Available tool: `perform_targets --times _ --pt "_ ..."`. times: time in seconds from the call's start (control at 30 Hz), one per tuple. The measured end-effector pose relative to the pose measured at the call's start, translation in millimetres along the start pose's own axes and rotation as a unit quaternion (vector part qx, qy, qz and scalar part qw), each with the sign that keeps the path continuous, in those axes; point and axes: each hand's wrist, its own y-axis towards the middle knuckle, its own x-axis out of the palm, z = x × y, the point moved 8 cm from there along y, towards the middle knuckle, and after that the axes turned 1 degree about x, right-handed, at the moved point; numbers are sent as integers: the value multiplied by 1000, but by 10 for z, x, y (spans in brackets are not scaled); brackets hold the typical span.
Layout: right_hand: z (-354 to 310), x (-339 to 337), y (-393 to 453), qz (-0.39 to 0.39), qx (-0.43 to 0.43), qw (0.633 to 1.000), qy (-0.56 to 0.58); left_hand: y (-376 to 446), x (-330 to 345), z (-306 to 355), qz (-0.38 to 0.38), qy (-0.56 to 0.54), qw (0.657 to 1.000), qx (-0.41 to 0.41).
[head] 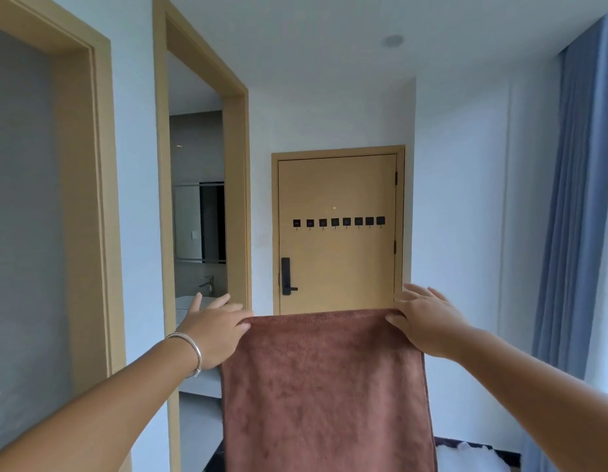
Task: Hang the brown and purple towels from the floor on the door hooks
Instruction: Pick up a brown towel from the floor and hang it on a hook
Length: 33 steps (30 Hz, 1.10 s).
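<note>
A brown towel (324, 386) hangs spread out in front of me, held up by its two top corners. My left hand (212, 330) pinches the top left corner between thumb and forefinger, the other fingers stretched out. My right hand (423, 318) pinches the top right corner the same way. Straight ahead stands a tan door (336, 264) with a row of several small black hooks (338, 222) across its middle; nothing hangs on them. No purple towel shows.
A black handle and lock (286, 276) sit on the door's left side. An open doorway (198, 212) to a bathroom lies at the left. A blue curtain (581, 199) hangs at the right. Something white (466, 456) lies on the dark floor at the lower right.
</note>
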Motion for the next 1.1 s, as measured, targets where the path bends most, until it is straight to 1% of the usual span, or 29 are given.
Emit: perform_targets --times 0.17,0.4,0.57,0.73,0.9,1.1 --pt "260 430 830 -9 -11 1000 11 804 361 -89 -17 26 999 -19" --pt "663 864 1953 7 -32 999 17 1862 668 -173 -9 23 999 -37" --pt "791 1305 2553 -8 -36 999 22 2453 977 -295 -27 44 998 -38" --pt "873 1744 3167 -22 -31 999 26 3128 1349 -490 -33 36 998 -32" --pt "913 2129 3967 -29 -18 999 3 3978 1698 -815 -31 32 999 -8" --pt "816 2379 5233 -13 -12 1000 -22 5056 1986 -1466 -16 16 1000 -10"
